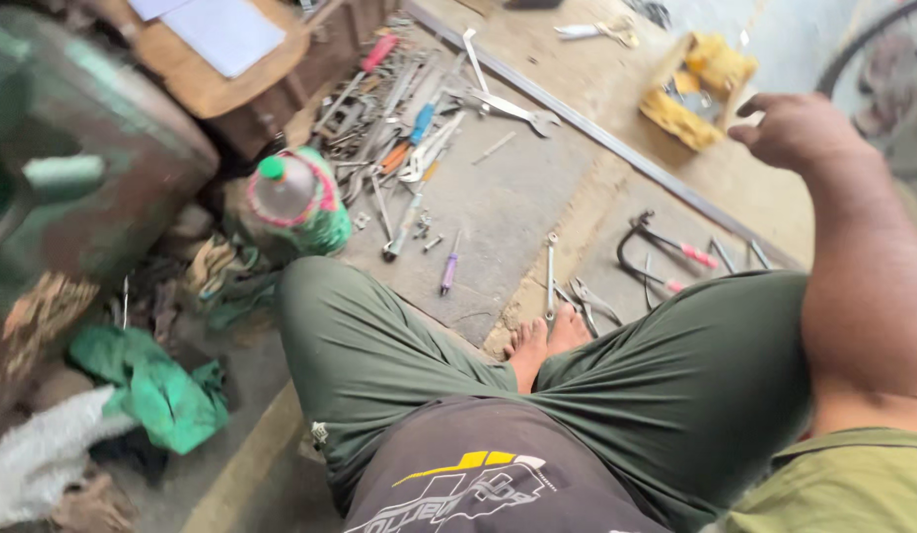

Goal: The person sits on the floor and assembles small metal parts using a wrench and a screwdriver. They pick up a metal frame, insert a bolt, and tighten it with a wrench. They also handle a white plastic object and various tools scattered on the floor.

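While the person sits cross-legged on the concrete floor (498, 207), nothing is in hand: the right hand (796, 128) is raised at the far right with its fingers loosely curled and empty, hovering just near side of a yellow tray of small parts (693, 89), close to it but not touching. The left hand is out of view, so its state cannot be told. Judging by how things lie, the work looks barely begun or paused, since every tool rests untouched. A spread of wrenches and screwdrivers (409, 128) lies far and left of centre, with a large open-ended spanner (508, 104) just right of it. A purple-handled screwdriver (449, 268) and a slim wrench (550, 271) lie nearer the bare feet (547, 341), and red-handled pliers (675, 252) lie to the right. A green-capped plastic bottle (293, 197) stands at the left, a green rag (152, 385) nearer still.
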`<move>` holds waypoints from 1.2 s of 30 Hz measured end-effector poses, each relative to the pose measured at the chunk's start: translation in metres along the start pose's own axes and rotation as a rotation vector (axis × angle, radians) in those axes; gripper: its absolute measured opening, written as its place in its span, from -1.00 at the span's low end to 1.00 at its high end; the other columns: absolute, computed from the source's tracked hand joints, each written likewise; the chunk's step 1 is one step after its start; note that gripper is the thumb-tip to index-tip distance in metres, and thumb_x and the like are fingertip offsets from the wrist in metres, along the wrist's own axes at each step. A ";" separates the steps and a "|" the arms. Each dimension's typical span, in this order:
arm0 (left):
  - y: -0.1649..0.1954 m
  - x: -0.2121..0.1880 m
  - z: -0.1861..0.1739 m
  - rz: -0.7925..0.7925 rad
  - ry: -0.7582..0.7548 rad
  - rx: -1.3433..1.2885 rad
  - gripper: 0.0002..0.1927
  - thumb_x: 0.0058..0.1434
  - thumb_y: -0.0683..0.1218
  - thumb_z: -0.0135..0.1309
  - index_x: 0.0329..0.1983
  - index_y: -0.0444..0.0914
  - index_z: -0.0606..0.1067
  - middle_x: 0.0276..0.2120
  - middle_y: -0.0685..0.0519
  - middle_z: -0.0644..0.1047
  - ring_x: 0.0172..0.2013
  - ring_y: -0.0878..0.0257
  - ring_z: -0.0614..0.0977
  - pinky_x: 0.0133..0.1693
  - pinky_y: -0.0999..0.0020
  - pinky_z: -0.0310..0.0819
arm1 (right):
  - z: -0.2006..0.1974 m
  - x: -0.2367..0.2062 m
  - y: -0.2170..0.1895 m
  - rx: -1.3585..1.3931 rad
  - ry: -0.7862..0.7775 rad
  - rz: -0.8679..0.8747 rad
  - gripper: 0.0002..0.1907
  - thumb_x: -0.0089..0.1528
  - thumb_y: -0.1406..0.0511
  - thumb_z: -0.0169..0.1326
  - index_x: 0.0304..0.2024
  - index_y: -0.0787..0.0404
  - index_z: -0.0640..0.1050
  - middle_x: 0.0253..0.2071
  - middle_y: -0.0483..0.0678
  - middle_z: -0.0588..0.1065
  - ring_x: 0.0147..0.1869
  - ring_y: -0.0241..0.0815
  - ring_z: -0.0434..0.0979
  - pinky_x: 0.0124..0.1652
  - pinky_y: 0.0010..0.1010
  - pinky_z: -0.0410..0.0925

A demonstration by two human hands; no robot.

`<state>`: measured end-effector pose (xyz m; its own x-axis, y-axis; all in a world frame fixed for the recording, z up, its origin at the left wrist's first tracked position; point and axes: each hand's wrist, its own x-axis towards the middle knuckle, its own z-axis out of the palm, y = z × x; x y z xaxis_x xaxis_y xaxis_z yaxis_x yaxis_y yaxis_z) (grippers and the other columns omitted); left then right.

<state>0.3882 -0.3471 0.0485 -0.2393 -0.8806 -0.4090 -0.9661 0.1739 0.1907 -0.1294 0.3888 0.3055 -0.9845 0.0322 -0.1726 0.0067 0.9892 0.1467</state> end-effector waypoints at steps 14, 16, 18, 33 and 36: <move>0.361 -0.165 0.050 1.318 -0.448 -0.368 -0.83 0.27 -0.08 0.14 -0.23 -0.30 0.59 -0.27 -0.08 0.62 -0.23 0.04 0.65 -0.10 0.21 0.51 | 0.168 -0.188 0.157 0.120 -0.338 0.303 -0.40 0.25 -0.06 0.13 0.23 0.09 0.58 -0.05 0.20 0.68 0.04 0.24 0.66 0.04 -0.05 0.48; 0.374 -0.200 0.082 1.400 -0.661 -0.257 -0.79 0.23 -0.05 0.14 -0.20 -0.28 0.60 -0.22 -0.10 0.63 -0.15 -0.02 0.65 -0.05 0.16 0.50 | 0.198 -0.212 0.170 0.117 -0.363 0.290 -0.40 0.23 -0.09 0.13 0.18 0.09 0.61 -0.06 0.20 0.67 0.04 0.24 0.66 0.05 -0.07 0.49; 0.377 -0.227 0.115 1.557 -0.802 -0.027 -0.73 0.21 -0.01 0.14 -0.13 -0.26 0.60 -0.15 -0.13 0.62 -0.07 -0.08 0.62 -0.01 0.09 0.46 | 0.224 -0.230 0.180 0.087 -0.400 0.287 -0.38 0.22 -0.10 0.14 0.18 0.10 0.60 -0.05 0.22 0.66 0.05 0.24 0.66 0.06 -0.08 0.48; 0.396 -0.213 0.231 1.289 -0.869 0.162 -0.67 0.14 0.07 0.23 -0.17 -0.25 0.65 -0.31 -0.12 0.67 -0.26 0.06 0.70 -0.17 0.18 0.56 | 0.277 -0.231 0.195 0.168 -0.520 0.298 -0.29 0.18 -0.09 0.14 0.25 0.18 0.51 0.12 0.24 0.56 0.20 0.21 0.58 0.18 -0.16 0.42; 0.397 -0.217 0.229 1.173 -0.924 0.181 -0.68 0.15 0.05 0.21 -0.17 -0.26 0.63 -0.37 -0.09 0.67 -0.35 0.08 0.71 -0.23 0.19 0.58 | 0.279 -0.234 0.200 0.249 -0.541 0.360 -0.39 0.20 -0.05 0.13 0.19 0.12 0.59 0.05 0.23 0.62 0.17 0.19 0.63 0.16 -0.17 0.45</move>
<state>0.0342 0.0142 0.0088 -0.7722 0.3611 -0.5228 -0.1708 0.6746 0.7182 0.1508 0.6194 0.1034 -0.6884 0.3671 -0.6256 0.4195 0.9051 0.0694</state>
